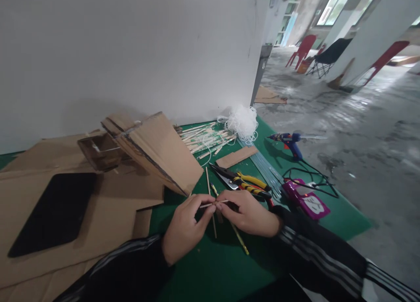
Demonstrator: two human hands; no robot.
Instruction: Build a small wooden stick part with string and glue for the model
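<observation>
My left hand [187, 223] and my right hand [249, 212] meet fingertip to fingertip over the green tabletop. Both are closed in a pinch on one short, thin wooden stick [206, 205], held roughly level between them. Something small and brown shows at the fingertips, too small to make out. Under the hands lies a longer wooden stick [208, 182], pointing away from me. A yellowish pencil-like rod [242, 244] slants beneath my right hand, its middle partly hidden. Just beyond my right hand rest yellow-and-black pliers [252, 182] and a scissors-like blade [227, 179].
Cardboard sheets [111, 232] with a black tablet-like slab [54, 214] cover the left side. A cardboard structure [160, 151] leans behind. Farther back are several wooden sticks [203, 138] and white string [242, 123]. Clear glue sticks [264, 168], a blue glue gun [292, 144] and a purple box [306, 199] lie right.
</observation>
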